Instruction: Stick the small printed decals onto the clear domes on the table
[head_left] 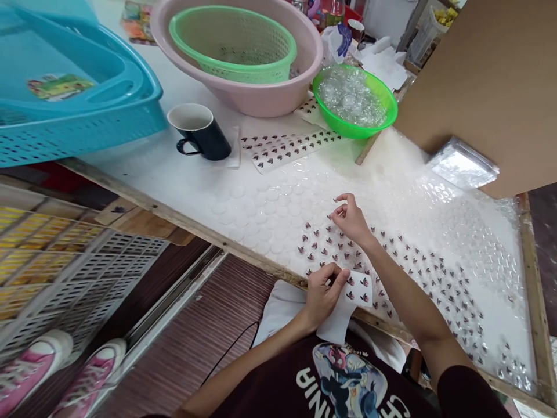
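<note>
My left hand [324, 293] is closed on a white sticker sheet [365, 296] printed with small dark-and-pink figures, held over the table's near edge. A strip of pale backing hangs below it. Above and to the right, my right hand [350, 219] hovers over the table with its fingers bent; tiny dark stickers show at its fingertips. Beneath it, rows of clear round discs [250, 203] lie flat on the white table [152, 180]. Many discs around and right of my right hand bear a small dark sticker [347, 253]; those to the left are plain.
Behind the discs lie more sticker strips [291, 148] and a dark mug [213, 139]. A green bowl [389, 119] of clear discs, a pink basin [243, 98] holding a green basket, and a blue basket [87, 136] stand farther back. Cardboard [478, 98] rises at right.
</note>
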{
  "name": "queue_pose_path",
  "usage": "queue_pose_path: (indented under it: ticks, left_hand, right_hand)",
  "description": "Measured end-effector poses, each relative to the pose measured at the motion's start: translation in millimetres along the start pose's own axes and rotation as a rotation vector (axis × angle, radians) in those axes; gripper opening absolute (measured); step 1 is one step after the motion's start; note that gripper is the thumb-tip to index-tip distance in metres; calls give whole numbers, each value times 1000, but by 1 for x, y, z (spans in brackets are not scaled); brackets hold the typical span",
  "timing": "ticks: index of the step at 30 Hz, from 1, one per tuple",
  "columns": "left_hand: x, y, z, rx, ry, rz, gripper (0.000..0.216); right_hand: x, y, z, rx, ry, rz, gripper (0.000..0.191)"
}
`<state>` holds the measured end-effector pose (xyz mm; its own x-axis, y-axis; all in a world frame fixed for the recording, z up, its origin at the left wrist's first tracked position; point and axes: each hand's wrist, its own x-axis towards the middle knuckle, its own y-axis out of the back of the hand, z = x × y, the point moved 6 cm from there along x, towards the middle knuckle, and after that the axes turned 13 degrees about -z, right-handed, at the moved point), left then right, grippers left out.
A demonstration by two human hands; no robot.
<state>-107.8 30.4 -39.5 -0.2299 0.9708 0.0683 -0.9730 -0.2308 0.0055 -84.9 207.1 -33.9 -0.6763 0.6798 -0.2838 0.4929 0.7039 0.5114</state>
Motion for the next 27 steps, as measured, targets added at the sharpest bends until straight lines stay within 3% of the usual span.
queue_pose_path:
  ticks: [4,11,13,16,19,23,27]
  left_hand:
    - [0,0,1,-9,-23,-11,40]
    - [0,0,1,-27,-36,-28,37]
    - [0,0,1,-24,-45,-27,37]
    - [-1,0,1,-14,-60,-29,37]
    - [-1,-1,1,6,-63,-33,37]
    - [0,-2,1,12,-59,-40,37]
    - [-1,-2,0,-1,-60,-42,37]
  right_hand:
    - [5,-6,-4,-224,-7,11,37]
    - [3,-15,-29,-834,-68,33,35]
    - [-1,-13,-34,-902,-86,44,31]
    - [-5,-6,-37,-820,-61,63,26]
    - [-5,-2,-38,-594,13,69,10]
    - [5,-16,-27,-189,-28,-130,8]
    - [13,-25,-23,-164,-91,-144,8]
